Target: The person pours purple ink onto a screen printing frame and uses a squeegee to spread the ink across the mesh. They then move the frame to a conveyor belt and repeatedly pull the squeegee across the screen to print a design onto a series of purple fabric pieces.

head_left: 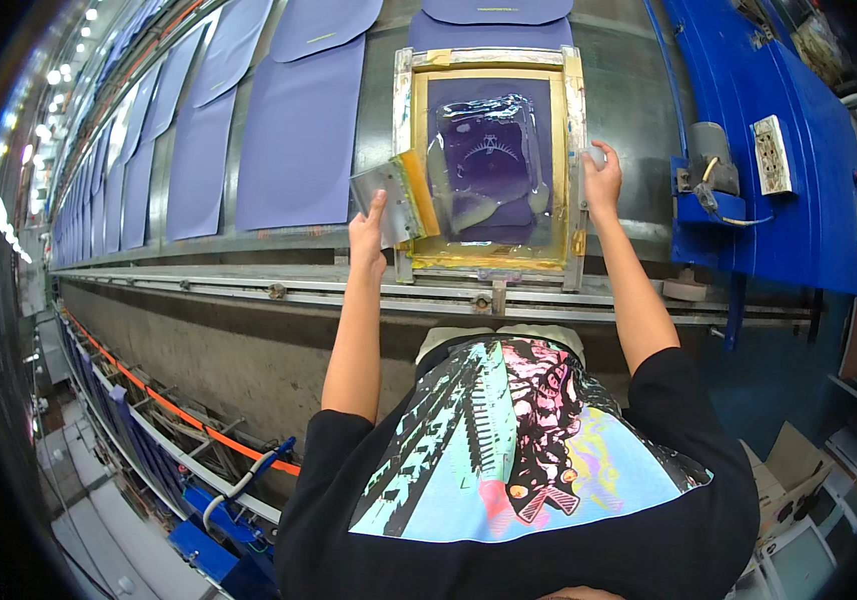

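Note:
In my left hand (368,232) is a squeegee (413,192) with a metal holder and a yellow-orange blade, tilted over the left rail of a screen printing frame (488,58). The frame lies on the long table in front of me, over purple fabric. Clear, glossy ink (488,208) is spread on its mesh, around a pale arched design. My right hand (601,182) is closed at the frame's right rail, fingers around a small pale knob-like piece that they partly cover.
Purple fabric panels (298,140) lie in a long row down the table (628,110) to the left. A metal rail (348,285) runs along the table's near edge. To the right stands a blue machine housing (808,130) with a socket strip (771,155). An open cardboard box (788,470) sits behind at right.

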A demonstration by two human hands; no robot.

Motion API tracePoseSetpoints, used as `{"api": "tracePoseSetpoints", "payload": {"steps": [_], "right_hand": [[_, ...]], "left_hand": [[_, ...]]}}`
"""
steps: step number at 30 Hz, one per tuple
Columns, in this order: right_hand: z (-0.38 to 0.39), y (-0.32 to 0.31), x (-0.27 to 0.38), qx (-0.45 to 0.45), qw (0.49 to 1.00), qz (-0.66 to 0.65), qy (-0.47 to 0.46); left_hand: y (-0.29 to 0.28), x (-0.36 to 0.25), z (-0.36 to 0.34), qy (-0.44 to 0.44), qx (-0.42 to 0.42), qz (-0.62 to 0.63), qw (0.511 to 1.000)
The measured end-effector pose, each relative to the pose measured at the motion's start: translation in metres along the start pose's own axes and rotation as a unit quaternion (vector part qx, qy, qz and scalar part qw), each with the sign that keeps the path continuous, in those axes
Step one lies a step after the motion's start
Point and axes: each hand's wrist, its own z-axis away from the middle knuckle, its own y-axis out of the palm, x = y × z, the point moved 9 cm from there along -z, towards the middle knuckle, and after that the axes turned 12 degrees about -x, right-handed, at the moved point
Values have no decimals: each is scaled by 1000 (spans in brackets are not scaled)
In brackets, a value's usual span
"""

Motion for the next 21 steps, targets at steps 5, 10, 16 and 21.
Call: {"api": "tracePoseSetpoints", "payload": {"steps": [5,10,16,21], "right_hand": [[8,18,2,33,997,61,44],[5,28,0,32,992,115,48],[7,25,6,22,995,92,30],[16,44,29,32,996,75,23]], "left_hand": [[20,-27,8,135,89,-156,974],[76,-44,1,333,-59,-483,808],[175,-45,-15,369,87,-473,795],[252,-112,-58,406,229,-466,752]]}}
